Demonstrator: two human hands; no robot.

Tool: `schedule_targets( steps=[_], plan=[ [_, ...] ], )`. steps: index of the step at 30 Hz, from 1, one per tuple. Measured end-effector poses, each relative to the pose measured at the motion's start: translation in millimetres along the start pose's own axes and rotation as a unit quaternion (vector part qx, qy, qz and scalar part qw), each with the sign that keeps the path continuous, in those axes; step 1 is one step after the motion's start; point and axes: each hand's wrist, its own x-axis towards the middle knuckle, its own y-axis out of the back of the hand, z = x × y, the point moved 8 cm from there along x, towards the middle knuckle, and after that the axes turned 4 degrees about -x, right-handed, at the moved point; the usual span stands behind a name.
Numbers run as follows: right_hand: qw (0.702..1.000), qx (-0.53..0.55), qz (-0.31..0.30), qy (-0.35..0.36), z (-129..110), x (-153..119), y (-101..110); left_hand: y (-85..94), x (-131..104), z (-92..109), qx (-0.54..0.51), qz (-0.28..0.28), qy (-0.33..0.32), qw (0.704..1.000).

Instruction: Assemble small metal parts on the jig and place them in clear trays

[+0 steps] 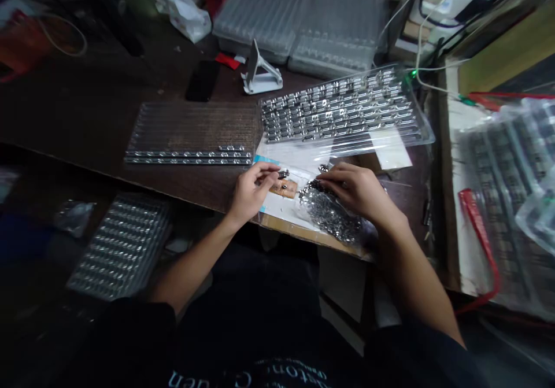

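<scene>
My left hand point(255, 188) is closed, its thumb and fingers pinching a small dark metal part point(283, 174). Just below that part lies a small orange-brown block point(284, 188) with a round metal piece on it. My right hand point(353, 188) reaches over a heap of small shiny metal pieces point(333, 217) in a clear plastic bag. Its fingers are bunched together at the heap's upper edge, and what they hold, if anything, I cannot make out. Another small metal part point(323, 168) lies near the right fingertips.
Behind my hands, a clear ribbed tray point(338, 107) bears rows of metal parts. To the left, another ribbed tray point(191, 128) has parts in its front rows. A white phone stand point(261, 76) and a dark phone point(203, 80) stand farther back. Stacked trays point(119, 246) sit lower left.
</scene>
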Motion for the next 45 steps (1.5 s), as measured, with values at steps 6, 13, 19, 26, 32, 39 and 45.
schedule_targets(
  steps=[6,13,19,26,32,39,45],
  plan=[
    [0.998,0.039,0.039,-0.02,1,2,-4,21.1,4,14,0.044,-0.002,-0.036,0.998],
    [0.999,0.015,0.016,0.032,-24,23,-17,106.3,33,29,0.181,0.061,-0.072,0.979],
    [0.997,0.031,-0.045,0.05,-43,38,-40,113.5,60,23,0.233,0.01,-0.088,0.969],
    [0.997,-0.037,-0.063,0.036,-49,28,-53,86.8,62,18,0.309,-0.061,-0.129,0.94],
    [0.983,-0.145,-0.095,0.058,-55,22,-64,108.4,64,26,0.361,-0.021,-0.125,0.924],
    [0.962,-0.235,-0.11,0.087,-69,21,-66,81.5,79,17,0.45,-0.079,-0.114,0.882],
    [0.964,-0.217,-0.126,0.089,-75,20,-62,87.4,84,18,0.5,-0.1,-0.115,0.852]
  ],
)
